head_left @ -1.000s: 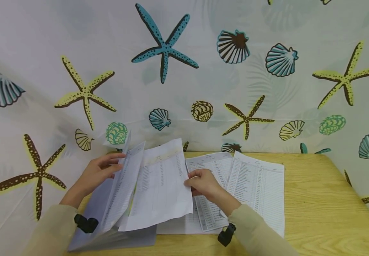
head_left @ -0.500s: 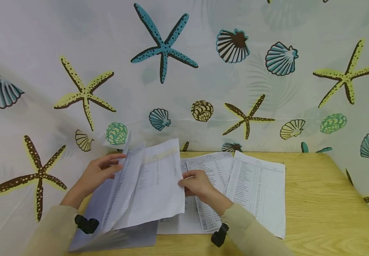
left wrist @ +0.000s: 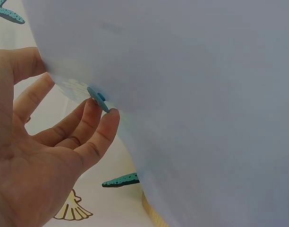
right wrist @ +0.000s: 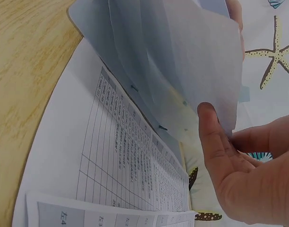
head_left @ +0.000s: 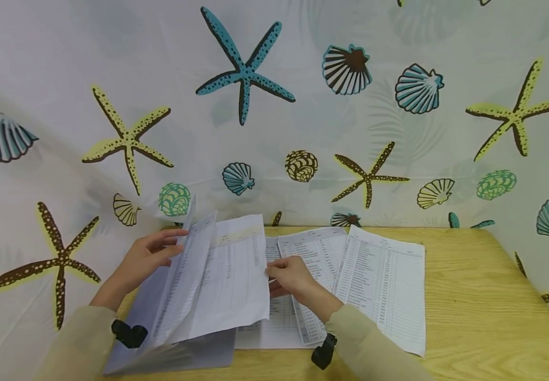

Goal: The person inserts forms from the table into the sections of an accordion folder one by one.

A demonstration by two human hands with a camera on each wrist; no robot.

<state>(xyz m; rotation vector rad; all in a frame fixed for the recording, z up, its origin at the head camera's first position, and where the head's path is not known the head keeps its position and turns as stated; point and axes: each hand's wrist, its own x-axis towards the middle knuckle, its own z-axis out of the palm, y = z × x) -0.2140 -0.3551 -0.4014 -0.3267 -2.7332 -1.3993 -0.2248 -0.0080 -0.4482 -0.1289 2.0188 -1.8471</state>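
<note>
A translucent grey-blue plastic folder [head_left: 143,304] stands partly raised at the left of the table, with printed sheets [head_left: 184,280] upright inside it. My left hand [head_left: 148,259] holds the raised cover and those sheets by their edge. In the left wrist view, a blue snap button [left wrist: 98,98] sits on the cover at my fingertips. My right hand [head_left: 293,278] pinches the right edge of a printed paper sheet [head_left: 236,286], tilted up beside the folder. Seen from the right wrist, thin fastener prongs [right wrist: 162,127] show inside the folder.
Several printed table sheets lie overlapping on the wooden table [head_left: 474,307]: one partly under the raised page, a narrower grey-headed list [head_left: 310,248], and a rightmost sheet [head_left: 381,286]. Behind the table hangs a cloth [head_left: 274,132] with starfish and shells.
My right hand has moved left with the pinched sheet, bringing it nearer to the folder. More of the sheet lying underneath shows. My left hand has stayed in place.
</note>
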